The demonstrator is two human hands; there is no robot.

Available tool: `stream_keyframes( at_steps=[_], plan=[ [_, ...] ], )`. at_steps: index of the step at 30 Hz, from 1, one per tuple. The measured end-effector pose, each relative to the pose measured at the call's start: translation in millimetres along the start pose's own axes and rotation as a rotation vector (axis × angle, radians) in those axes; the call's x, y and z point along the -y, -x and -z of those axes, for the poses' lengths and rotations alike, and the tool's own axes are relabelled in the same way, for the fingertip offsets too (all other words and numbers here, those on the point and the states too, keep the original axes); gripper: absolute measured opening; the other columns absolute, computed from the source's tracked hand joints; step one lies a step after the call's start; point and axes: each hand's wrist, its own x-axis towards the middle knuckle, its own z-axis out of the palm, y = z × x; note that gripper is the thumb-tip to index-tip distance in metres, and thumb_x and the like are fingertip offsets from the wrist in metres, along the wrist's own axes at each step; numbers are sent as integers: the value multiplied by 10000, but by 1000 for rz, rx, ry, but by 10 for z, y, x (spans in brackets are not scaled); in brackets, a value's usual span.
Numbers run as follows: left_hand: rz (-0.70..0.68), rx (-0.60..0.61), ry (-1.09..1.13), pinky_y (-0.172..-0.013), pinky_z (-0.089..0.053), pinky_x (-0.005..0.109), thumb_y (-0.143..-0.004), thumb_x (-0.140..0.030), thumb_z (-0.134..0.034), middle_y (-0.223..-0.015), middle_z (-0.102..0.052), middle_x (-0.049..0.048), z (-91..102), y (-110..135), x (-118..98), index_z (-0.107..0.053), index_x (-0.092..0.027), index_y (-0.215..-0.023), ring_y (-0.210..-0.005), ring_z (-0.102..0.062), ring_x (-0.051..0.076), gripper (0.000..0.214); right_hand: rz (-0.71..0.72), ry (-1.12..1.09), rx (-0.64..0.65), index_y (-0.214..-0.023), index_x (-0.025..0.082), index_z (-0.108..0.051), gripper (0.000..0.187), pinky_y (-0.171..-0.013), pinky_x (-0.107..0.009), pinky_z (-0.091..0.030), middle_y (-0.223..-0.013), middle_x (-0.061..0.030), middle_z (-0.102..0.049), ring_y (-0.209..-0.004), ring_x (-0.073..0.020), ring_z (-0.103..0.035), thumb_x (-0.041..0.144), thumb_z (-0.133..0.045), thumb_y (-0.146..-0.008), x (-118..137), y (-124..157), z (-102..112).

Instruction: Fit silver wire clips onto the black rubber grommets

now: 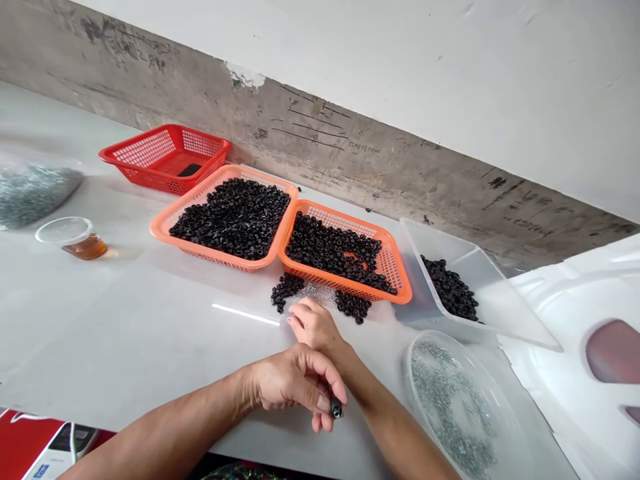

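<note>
Left hand grips black part in fingers; right hand beside silver bits on counter, cannot tell whether fingers hold anything.

left hand pinches black piece | right hand near loose black rings

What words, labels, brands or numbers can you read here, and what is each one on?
None can be read clearly enough to quote.
Grey wall band, left: dark handwriting, too blurred to read.
Same band, middle: faint scrawl near ruled lines, unreadable.
Same band, right: more dark marks, unreadable.
White device, lower left: blue marking, too small and blurred.
</note>
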Motion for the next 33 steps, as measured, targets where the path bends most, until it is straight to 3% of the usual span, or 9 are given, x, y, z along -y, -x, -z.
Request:
stream_keyframes(
  at_steps=[6,13,18,22,27,33],
  plan=[
    [1,34,26,-496,-524,225,-556,-264,-816,-654,-650,55,12,13,-26,-706,-102,-797,-547,-644,138,310,-116,260,54,-728,177,-588,80,-644,-283,-420,-767,-58,-569,-741,-182,-524,233,-564,-780,213,-198,-156],
    [5,50,27,-488,-518,230,-561,-254,-811,-653,-653,51,39,-2,-5,-703,-103,-800,-544,-641,140,302,-95,201,95,-662,218,-540,153,-567,-305,-372,-682,-47,-552,-613,-169,-487,176,-491,-801,237,-207,-158],
    [-31,2,34,-498,-506,238,-572,-243,-801,-654,-646,56,38,10,-57,-698,-99,-785,-548,-638,146,277,-249,-152,8,-696,205,-500,126,-557,-268,-373,-644,3,-532,-591,-135,-473,189,-457,-814,71,-12,154],
    [-85,-79,75,-501,-481,234,-614,-189,-767,-667,-635,60,40,-1,-88,-684,-99,-780,-552,-628,145,206,-407,-659,47,-732,187,-516,107,-519,-227,-391,-619,26,-551,-558,-111,-499,271,-535,-796,-137,300,368],
    [-219,-257,93,-532,-447,219,-663,-131,-718,-751,-632,64,121,-82,-74,-665,-100,-800,-591,-607,124,151,-516,-1087,-107,-759,158,-581,234,-458,-224,-384,-566,23,-538,-488,-101,-477,381,-643,-731,-325,512,273],
    [-228,-417,62,-524,-411,217,-691,-115,-691,-740,-623,58,270,-173,-45,-641,-103,-803,-590,-583,117,123,-520,-1286,-196,-847,151,-651,217,-518,-240,-436,-699,-33,-632,-605,-131,-572,331,-663,-725,-387,580,221]
  ],
)
